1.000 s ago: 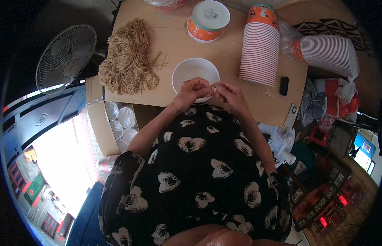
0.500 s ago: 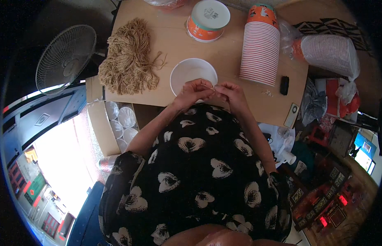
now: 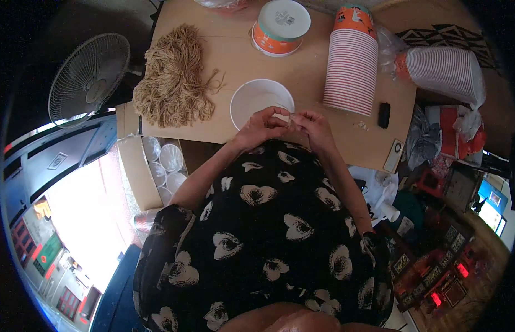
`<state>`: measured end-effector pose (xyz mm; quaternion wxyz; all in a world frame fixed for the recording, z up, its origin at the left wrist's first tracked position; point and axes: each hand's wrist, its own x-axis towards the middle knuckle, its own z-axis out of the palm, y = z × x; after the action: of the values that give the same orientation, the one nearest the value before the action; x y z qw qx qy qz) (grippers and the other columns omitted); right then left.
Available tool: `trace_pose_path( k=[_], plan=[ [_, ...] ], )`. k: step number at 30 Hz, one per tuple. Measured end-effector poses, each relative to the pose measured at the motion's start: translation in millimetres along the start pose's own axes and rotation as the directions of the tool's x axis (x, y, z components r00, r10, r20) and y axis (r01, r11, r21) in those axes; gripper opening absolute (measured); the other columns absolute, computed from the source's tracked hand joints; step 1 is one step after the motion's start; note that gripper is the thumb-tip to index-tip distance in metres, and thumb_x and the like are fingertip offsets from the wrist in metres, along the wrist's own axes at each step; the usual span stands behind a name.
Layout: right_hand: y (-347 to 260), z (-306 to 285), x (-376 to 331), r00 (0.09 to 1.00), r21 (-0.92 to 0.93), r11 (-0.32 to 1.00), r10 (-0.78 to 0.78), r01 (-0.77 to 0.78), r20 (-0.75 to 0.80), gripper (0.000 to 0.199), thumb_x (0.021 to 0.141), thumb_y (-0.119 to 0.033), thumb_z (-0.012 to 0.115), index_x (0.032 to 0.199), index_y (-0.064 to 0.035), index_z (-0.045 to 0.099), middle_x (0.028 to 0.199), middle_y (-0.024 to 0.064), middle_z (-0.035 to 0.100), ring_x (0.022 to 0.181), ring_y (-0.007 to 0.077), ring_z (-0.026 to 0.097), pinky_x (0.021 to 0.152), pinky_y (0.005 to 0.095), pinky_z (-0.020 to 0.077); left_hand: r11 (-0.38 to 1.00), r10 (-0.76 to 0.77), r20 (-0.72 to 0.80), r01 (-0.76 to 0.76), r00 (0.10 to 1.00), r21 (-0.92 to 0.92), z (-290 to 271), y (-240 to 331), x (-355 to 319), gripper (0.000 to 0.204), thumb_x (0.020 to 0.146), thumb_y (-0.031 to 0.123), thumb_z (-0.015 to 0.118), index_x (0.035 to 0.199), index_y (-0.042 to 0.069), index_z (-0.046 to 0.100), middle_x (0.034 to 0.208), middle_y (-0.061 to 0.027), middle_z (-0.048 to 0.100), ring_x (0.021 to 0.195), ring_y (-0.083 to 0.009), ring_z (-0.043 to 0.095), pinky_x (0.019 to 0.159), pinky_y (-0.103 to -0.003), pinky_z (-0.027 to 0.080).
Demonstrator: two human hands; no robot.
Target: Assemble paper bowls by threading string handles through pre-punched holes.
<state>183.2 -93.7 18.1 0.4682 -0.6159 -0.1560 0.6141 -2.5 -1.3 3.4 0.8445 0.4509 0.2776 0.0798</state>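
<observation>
Over the near rim of a white paper bucket (image 3: 252, 97), my two hands meet with fingers pinched together. A thin tan cord (image 3: 291, 117) shows between the fingertips; most of it is hidden. My left hand (image 3: 262, 127) pinches it from the left, with the bucket's opening just behind the fingers. From the right, my right hand (image 3: 315, 130) grips the same cord between thumb and forefinger. To the left lies a tangled heap of tan cords (image 3: 174, 77), with a few loose ends trailing toward the bucket.
An orange patterned bucket (image 3: 277, 44) stands upside down at the back. A long stack of nested buckets (image 3: 350, 72) lies to its right, beside a wrapped stack (image 3: 443, 72). A small black object (image 3: 383, 115) and white scraps (image 3: 361, 126) lie near the right edge. A fan (image 3: 91, 83) stands left.
My fingers have shifted slightly around the cord, and the left fingertips have turned a little. The bucket has moved a touch to the right.
</observation>
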Motion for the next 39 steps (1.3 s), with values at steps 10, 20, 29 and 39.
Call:
trace_pose_path(
  k=[10,20,29,39],
  plan=[
    [-31,-2,-10,0.881,-0.539,0.697,-0.368,0.472,0.296,0.022,0.091,-0.005,0.059,0.111,-0.0050,0.069,0.077,0.0075,0.066,0.068,0.0170,0.063,0.066,0.0296,0.0497,0.998,-0.014,-0.004,0.015,1.000,0.053,2,9,-4,0.057,0.086,0.002,0.068,0.137,0.006,0.043,0.109,-0.0124,0.071,0.102,-0.0148,0.065,0.090,-0.029,0.050],
    [-29,-13,2,0.930,-0.631,0.686,-0.217,0.362,0.298,0.015,0.093,-0.009,0.061,0.097,0.0027,0.068,0.081,0.0063,0.069,0.075,0.0113,0.062,0.070,0.0271,0.0500,0.999,-0.010,-0.005,0.011,1.000,0.041,2,13,-9,0.057,0.088,0.008,0.069,0.138,0.001,0.045,0.103,-0.0096,0.074,0.095,-0.0111,0.066,0.087,-0.027,0.050],
    [-26,-17,2,0.922,-0.553,0.744,-0.246,0.377,0.298,0.016,0.089,-0.013,0.066,0.094,0.0008,0.070,0.073,0.0049,0.065,0.068,0.0089,0.057,0.064,0.0272,0.0475,0.991,-0.054,-0.102,0.066,0.993,0.118,4,12,-7,0.020,0.093,0.013,0.067,0.108,-0.001,0.068,0.093,-0.0046,0.073,0.081,-0.0060,0.063,0.073,-0.022,0.051],
    [-24,-16,-5,0.905,-0.462,0.778,-0.375,0.425,0.202,0.009,0.090,-0.008,0.064,0.093,0.0005,0.067,0.079,-0.0013,0.062,0.072,0.0055,0.054,0.066,0.0231,0.0450,0.922,0.205,-0.150,-0.139,0.967,0.362,14,15,-9,0.015,0.090,0.012,0.069,0.096,-0.002,0.072,0.085,-0.0037,0.073,0.079,-0.0066,0.065,0.072,-0.025,0.054]
  ],
)
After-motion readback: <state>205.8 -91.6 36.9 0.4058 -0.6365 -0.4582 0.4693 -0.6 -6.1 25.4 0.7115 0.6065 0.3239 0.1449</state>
